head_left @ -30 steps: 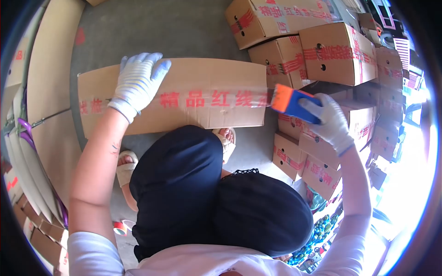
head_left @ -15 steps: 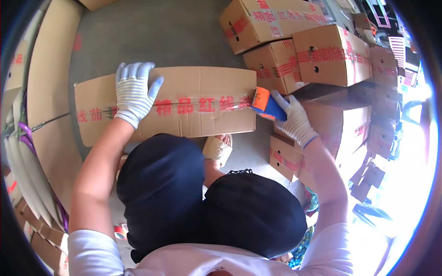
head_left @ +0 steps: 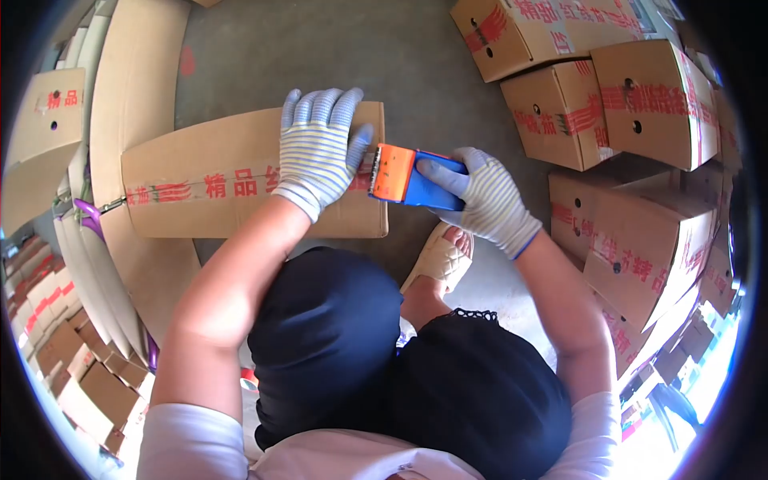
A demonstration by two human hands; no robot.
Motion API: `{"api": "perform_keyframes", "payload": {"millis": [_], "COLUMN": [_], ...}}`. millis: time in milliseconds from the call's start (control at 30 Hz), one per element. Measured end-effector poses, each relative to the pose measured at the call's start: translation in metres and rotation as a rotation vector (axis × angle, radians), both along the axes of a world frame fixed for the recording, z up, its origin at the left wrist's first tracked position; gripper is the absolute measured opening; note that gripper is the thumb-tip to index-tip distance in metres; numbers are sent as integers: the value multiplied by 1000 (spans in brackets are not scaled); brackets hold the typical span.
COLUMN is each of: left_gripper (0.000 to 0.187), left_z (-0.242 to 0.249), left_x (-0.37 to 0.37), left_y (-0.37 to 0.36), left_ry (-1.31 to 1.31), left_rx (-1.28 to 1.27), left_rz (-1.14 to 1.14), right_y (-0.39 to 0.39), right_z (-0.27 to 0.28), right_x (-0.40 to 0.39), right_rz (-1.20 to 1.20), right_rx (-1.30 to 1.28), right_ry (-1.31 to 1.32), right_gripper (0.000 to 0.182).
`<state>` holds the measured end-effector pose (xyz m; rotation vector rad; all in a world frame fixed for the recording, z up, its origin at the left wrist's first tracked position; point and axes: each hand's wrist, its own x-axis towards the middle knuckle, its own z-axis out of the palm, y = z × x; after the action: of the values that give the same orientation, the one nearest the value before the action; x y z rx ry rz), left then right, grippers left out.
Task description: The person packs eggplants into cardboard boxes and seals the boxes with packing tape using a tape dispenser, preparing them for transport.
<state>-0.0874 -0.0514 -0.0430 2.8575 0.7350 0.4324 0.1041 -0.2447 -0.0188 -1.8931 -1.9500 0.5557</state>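
A long cardboard box (head_left: 248,212) with red printing lies in front of my knees, clear tape running along its middle seam. My left hand (head_left: 318,148), in a striped work glove, rests flat on the box near its right end, fingers spread forward. Gripped in my right hand (head_left: 490,196), also gloved, is a blue and orange tape dispenser (head_left: 432,182). Its orange, toothed front overlaps the right edge of the box in this view.
Printed cardboard boxes (head_left: 552,112) are stacked at the right. Flattened cardboard sheets (head_left: 132,104) stand along the left side, with a purple strap (head_left: 90,214) beside them. My sandalled foot (head_left: 444,260) is on the grey floor (head_left: 336,48) behind the box.
My left hand has slid right along the box towards its right end. The tape dispenser has come round in my right hand, its orange front facing left. The view has shifted left.
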Motion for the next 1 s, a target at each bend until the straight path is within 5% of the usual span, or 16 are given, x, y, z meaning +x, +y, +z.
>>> {"api": "perform_keyframes", "payload": {"millis": [200,233,333,400,600,700,800,900,1000], "left_gripper": [47,47,47,47,53,56,56,54,57], "left_z": [6,6,6,5,4,15,-4,-20,-8], "left_x": [1,1,2,2,0,-36,-152,-300,-345], "left_y": [0,0,1,0,4,26,70,110,116], "left_ry": [42,53,45,41,55,52,-32,80,258], "left_rx": [-51,-54,-40,-38,-29,-11,81,120,74], "left_rz": [-11,-15,-21,-41,-72,-161,436,1070,1006], "right_y": [-29,-42,-51,-14,80,87,39,-9,-38], "right_z": [-12,-23,-23,-13,25,-5,26,39,20], "right_x": [57,65,73,41,19,37,29,3,-38], "right_rz": [138,-215,85,115,186,7,-315,-521,-683], "right_rx": [82,-264,-111,-437,-648,-934,-582,-403,-46], "right_ry": [-48,253,-114,-296,-383,-121,-90,136,713], "right_gripper": [58,57,57,60,58,52,53,76,80]}}
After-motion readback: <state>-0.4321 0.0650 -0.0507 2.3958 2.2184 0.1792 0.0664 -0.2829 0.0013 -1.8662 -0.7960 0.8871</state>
